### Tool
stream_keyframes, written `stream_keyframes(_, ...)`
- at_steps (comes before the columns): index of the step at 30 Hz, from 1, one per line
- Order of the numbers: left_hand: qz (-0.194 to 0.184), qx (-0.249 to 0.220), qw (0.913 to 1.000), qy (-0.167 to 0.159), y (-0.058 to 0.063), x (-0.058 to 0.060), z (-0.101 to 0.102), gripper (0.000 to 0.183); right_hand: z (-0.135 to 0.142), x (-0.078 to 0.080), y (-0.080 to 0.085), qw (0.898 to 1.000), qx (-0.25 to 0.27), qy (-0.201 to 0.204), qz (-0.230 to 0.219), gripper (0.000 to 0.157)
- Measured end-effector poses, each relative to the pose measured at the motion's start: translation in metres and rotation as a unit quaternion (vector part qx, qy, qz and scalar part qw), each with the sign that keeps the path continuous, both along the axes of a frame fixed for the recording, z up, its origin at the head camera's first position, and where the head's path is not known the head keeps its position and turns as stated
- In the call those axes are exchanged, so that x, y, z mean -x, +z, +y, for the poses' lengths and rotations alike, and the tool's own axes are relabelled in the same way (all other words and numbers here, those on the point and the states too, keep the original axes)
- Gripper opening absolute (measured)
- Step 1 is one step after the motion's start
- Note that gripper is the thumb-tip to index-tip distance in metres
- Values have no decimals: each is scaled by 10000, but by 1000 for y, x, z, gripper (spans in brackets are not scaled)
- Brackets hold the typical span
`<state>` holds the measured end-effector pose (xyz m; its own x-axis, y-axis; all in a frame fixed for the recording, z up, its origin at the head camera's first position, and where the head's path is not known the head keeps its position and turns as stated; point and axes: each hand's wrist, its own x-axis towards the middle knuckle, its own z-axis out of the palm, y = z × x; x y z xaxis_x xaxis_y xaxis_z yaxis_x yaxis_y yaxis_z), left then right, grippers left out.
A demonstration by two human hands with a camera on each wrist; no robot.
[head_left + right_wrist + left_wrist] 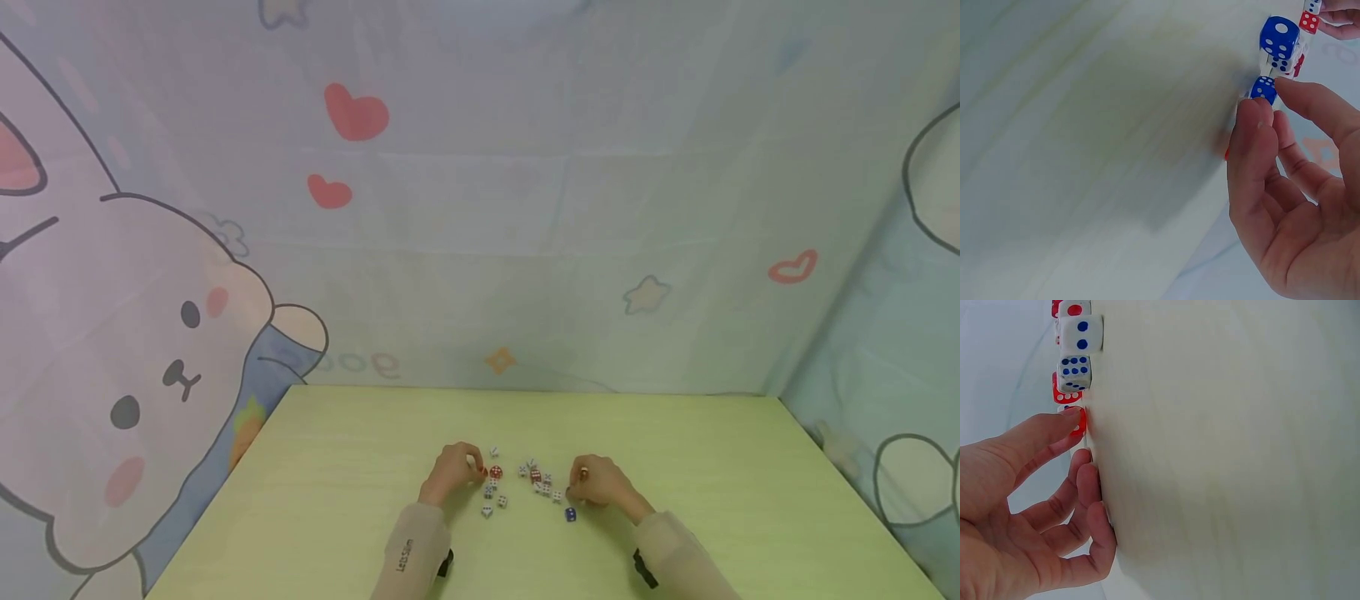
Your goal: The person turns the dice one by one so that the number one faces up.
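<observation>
My left hand (454, 468) is at the left side of a loose group of small dice, pinching a red die (1081, 425) between thumb and index finger. The other fingers of that hand curl close to the tabletop. On the group's right side, my right hand (597, 481) pinches a blue die (1264, 89) with its thumb and fingertips. A sliver of something red (1227, 153) shows behind those fingers, mostly hidden. Nearer the front lies another blue die (571, 514). Just past the left fingertips sits a second red die (496, 472).
Several white dice with dots, among them one white die (487, 511) at the front, are spread between the hands around a red die (536, 476). The pale yellow-green table (360, 433) ends at a printed cloth backdrop (480, 250).
</observation>
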<state>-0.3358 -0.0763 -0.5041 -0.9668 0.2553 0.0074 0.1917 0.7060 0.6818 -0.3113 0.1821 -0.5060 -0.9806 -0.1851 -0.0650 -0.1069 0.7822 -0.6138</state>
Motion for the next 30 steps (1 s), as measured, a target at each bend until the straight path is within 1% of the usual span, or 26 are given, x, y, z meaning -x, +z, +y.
stream_keyframes(7,61,5,10000,24,-2,2,0,9,4,-2,0,10000,95,-9,-6,17)
stream_keyframes(11,19,40,10000,66,-2,3,0,9,5,-5,0,9999,139,34,-4,16)
stream_keyframes(14,9,58,9999,82,-1,2,1,8,4,-7,-1,10000,43,35,24,16)
stream_keyframes(20,6,12,9999,104,1,-2,2,8,0,-8,-3,9994,-272,9,229,16)
stream_keyframes(25,-11,-5,10000,56,1,-1,2,8,-1,-7,-3,9992,-248,47,300,14)
stream_keyframes(30,-50,-29,10000,44,2,-2,1,8,-1,-4,-5,9995,-102,33,290,13)
